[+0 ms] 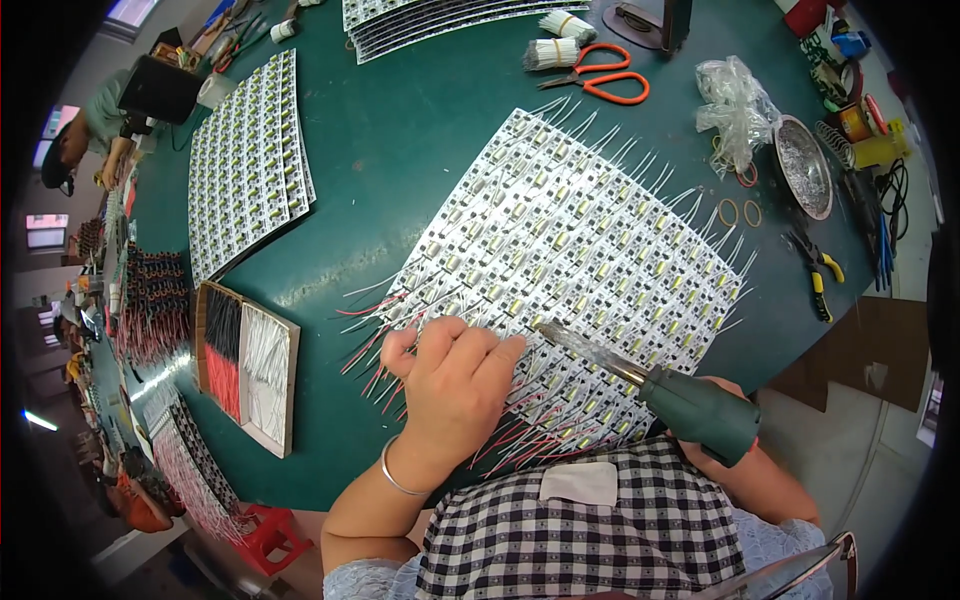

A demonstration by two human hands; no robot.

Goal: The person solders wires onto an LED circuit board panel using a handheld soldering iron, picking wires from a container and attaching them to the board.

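A white panel of small circuit boards (570, 225) lies on the green table in front of me, with thin white wires sticking out along its far edge and red and black wires (520, 440) along its near edge. My left hand (455, 385), a bangle at its wrist, rests over the panel's left part with the fingers curled in; what its fingertips hold is hidden. My right hand (700, 455) is wrapped round a green soldering gun (705, 405), which partly covers it. The gun's metal tip (590, 350) points left, close to the left fingers, over the panel.
A box of sorted black, red and white wires (268, 375) stands at left, below more board panels (245, 165). Orange-handled scissors (605, 80), wire bundles (555, 52), a plastic bag (735, 110), a metal dish (803, 167) and pliers (818, 270) lie beyond and right. Another person (85, 145) sits far left.
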